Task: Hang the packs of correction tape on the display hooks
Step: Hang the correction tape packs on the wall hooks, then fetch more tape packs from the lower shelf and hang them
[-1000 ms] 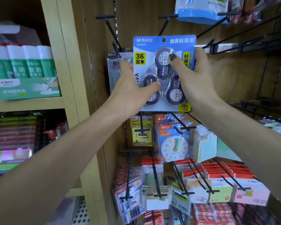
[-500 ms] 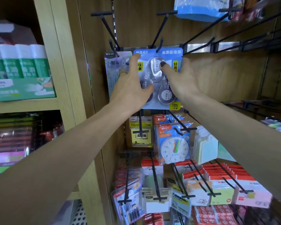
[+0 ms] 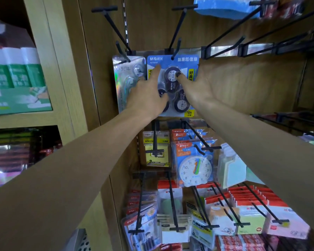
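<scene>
Both hands work without a closed grip: the left hand [image 3: 149, 98] lies flat on the blister with its fingers stretched toward twelve o'clock, and the right hand [image 3: 198, 87] presses a dark-nailed fingertip onto the top spool while its other fingers reach round the card's three o'clock edge. Neither curls round anything that I can make out.

Beyond them, the blue cardboard pack of correction tape with three dark round spools under clear plastic [image 3: 172, 84] sits far back on the thin black wire display hook [image 3: 178, 26], almost against the wooden back panel [image 3: 243, 84]. The hook passes through the card's top slot.

Risk, as I judge it: uneven pushing could tilt the stiff card, tear the slot, or nudge the neighbouring shiny holographic silver pack [image 3: 127, 78] at nine o'clock, which touches its edge. The smooth, domed blister offers flat fingers little purchase, so a hand might slip off it.
</scene>
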`<state>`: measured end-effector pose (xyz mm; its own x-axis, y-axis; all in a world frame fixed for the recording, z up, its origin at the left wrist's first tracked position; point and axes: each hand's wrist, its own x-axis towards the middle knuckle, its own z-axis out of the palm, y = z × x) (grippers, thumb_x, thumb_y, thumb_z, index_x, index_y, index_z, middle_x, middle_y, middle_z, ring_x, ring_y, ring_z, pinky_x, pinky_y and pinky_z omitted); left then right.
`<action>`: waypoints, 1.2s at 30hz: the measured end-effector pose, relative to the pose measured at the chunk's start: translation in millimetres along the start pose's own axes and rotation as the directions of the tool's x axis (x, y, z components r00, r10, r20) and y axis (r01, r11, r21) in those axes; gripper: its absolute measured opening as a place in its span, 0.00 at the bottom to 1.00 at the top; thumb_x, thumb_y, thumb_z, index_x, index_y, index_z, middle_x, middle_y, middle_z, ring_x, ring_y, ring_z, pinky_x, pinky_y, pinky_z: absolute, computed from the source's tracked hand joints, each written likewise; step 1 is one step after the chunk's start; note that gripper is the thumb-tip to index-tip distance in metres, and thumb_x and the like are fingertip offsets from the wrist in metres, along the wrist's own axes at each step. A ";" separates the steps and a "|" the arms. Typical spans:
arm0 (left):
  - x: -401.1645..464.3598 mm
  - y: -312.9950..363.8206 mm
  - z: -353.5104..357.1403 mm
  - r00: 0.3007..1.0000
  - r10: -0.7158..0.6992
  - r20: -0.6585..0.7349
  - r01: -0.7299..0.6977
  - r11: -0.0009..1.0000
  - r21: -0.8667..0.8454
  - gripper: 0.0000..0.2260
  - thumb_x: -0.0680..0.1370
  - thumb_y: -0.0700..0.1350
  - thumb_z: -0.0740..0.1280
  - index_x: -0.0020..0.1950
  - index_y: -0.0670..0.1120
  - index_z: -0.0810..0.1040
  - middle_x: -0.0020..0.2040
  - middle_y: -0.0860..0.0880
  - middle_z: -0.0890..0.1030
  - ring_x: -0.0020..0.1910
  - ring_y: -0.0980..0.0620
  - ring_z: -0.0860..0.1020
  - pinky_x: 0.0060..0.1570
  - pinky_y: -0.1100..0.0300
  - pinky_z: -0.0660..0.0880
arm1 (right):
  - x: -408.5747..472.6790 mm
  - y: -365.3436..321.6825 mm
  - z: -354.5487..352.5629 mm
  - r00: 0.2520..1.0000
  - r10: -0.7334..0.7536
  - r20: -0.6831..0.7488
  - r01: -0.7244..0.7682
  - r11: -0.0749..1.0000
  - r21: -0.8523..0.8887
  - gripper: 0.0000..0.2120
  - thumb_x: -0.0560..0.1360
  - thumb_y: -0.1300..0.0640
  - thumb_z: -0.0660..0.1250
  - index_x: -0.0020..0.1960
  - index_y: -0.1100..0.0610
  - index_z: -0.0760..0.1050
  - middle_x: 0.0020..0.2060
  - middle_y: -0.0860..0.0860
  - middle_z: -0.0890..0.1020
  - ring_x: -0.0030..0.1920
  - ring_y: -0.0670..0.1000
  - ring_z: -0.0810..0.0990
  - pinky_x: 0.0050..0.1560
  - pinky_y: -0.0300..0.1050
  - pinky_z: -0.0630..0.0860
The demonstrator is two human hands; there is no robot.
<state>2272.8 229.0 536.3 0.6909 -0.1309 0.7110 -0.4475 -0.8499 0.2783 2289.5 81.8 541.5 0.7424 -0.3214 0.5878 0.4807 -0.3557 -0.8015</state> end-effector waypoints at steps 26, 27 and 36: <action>-286.8 -69.2 -19.1 0.961 -0.226 -0.157 0.150 0.909 -0.389 0.03 0.80 0.38 0.70 0.48 0.45 0.79 0.41 0.51 0.83 0.42 0.51 0.82 0.40 0.61 0.79 | -289.7 40.9 7.6 0.843 -0.446 0.299 0.423 0.895 0.143 0.15 0.75 0.63 0.68 0.62 0.61 0.77 0.54 0.52 0.80 0.54 0.48 0.78 0.57 0.29 0.69; -310.1 -83.8 -10.7 0.961 -0.263 -0.087 0.214 0.903 -0.372 0.02 0.80 0.39 0.70 0.48 0.44 0.79 0.41 0.52 0.82 0.41 0.51 0.82 0.40 0.59 0.79 | -309.5 54.4 20.0 0.851 -0.382 0.362 0.348 0.924 0.156 0.14 0.75 0.62 0.68 0.60 0.59 0.78 0.52 0.52 0.80 0.52 0.49 0.79 0.55 0.29 0.70; -512.3 -220.6 45.6 0.713 -0.617 0.333 0.676 0.731 -0.093 0.05 0.80 0.38 0.70 0.49 0.48 0.83 0.35 0.61 0.80 0.34 0.63 0.80 0.38 0.59 0.79 | -499.1 195.3 133.3 0.740 0.088 0.667 0.016 0.989 -0.148 0.14 0.78 0.56 0.67 0.63 0.56 0.76 0.53 0.54 0.81 0.52 0.59 0.82 0.51 0.57 0.79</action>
<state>2043.5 460.3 81.2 0.9578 0.2611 0.1206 0.0868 -0.6621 0.7444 2075.0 289.8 77.0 0.9028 0.3162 0.2916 0.4182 -0.4863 -0.7673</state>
